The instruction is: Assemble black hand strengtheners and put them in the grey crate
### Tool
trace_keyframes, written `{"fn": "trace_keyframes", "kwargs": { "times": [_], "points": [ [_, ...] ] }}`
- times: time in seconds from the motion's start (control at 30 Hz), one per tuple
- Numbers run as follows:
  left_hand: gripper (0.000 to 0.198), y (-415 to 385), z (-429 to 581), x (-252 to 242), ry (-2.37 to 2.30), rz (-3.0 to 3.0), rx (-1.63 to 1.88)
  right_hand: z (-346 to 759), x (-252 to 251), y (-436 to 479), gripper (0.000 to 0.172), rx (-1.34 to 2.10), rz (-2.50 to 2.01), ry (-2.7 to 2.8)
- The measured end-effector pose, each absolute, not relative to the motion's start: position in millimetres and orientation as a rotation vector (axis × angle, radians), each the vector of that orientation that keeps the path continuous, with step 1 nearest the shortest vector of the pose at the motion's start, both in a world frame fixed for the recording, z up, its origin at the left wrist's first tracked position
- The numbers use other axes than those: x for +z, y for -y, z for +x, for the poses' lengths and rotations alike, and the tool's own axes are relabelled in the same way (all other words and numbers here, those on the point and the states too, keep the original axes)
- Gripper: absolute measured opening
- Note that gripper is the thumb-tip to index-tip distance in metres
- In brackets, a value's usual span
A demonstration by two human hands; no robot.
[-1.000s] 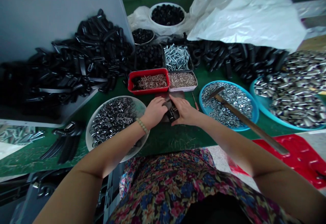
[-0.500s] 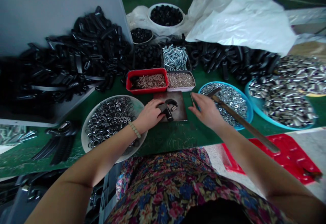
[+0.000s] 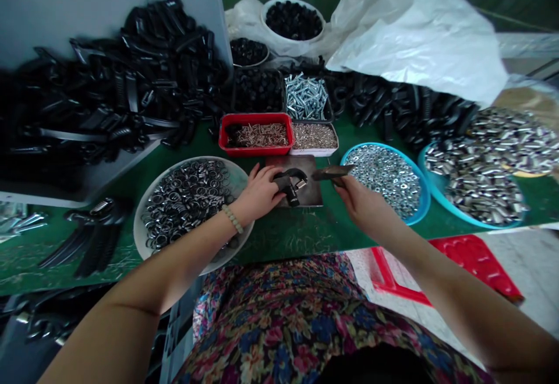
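My left hand (image 3: 259, 193) grips a black clip-shaped part with a small metal fitting (image 3: 290, 186), holding it down on a dark metal plate (image 3: 313, 197). My right hand (image 3: 360, 204) is shut around a hammer (image 3: 332, 172), just right of the plate. The hammer's steel head points left toward the clip, apart from it, and my fingers and forearm hide most of the wooden handle.
A white bowl of metal rings (image 3: 238, 177) stands left of the plate. A blue basin of washers (image 3: 424, 197) lies to the right, beyond it another of metal sleeves (image 3: 454, 212). Behind are a red tray of pins (image 3: 255, 152), black parts and a plastic sheet (image 3: 414, 40).
My right hand has lifted the hammer off the blue basin and now holds it near the plate. My left hand stays on the black part, and the view has shifted slightly.
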State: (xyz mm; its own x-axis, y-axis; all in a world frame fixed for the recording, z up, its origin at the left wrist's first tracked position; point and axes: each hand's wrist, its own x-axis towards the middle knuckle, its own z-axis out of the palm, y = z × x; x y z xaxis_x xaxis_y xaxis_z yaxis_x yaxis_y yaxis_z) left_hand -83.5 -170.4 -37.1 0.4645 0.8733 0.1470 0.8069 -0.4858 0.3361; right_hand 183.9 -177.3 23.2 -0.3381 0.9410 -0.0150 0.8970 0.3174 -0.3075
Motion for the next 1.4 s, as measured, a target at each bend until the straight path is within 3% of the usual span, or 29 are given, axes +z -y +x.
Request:
{"fn": "trace_keyframes", "kwargs": {
  "times": [0.17,0.33,0.53,0.63,0.73,0.87,1.03,1.2,1.4],
  "points": [
    [0.040,171,-84,-37,-1.438,2.469,0.489,165,23,178,0.037,0.409,-1.629,2.436],
    [0.060,169,-84,-41,-1.482,2.320,0.632,147,25,177,0.038,0.436,-1.556,2.441],
    [0.052,173,-83,-36,-1.487,2.381,0.595,142,21,171,0.039,0.441,-1.563,2.536],
    [0.038,181,-81,-33,-1.454,2.579,0.428,187,10,165,0.044,0.189,-1.847,2.323],
    [0.041,186,-78,-30,-1.395,2.636,0.313,241,-7,156,0.050,-0.188,-2.122,2.160],
    [0.034,177,-63,-16,-1.388,2.305,0.516,267,-16,132,0.045,-0.479,-2.001,2.225],
    [0.031,166,-49,-10,-1.475,1.835,0.404,207,-3,64,0.036,-0.285,-1.562,2.473],
    [0.028,156,-64,-1,-1.619,2.384,0.128,154,-5,9,0.027,-0.286,-1.453,2.723],
    [0.029,56,-30,20,-1.713,2.546,0.406,152,-6,-2,0.025,-0.212,-1.443,2.667]
  ]
}}
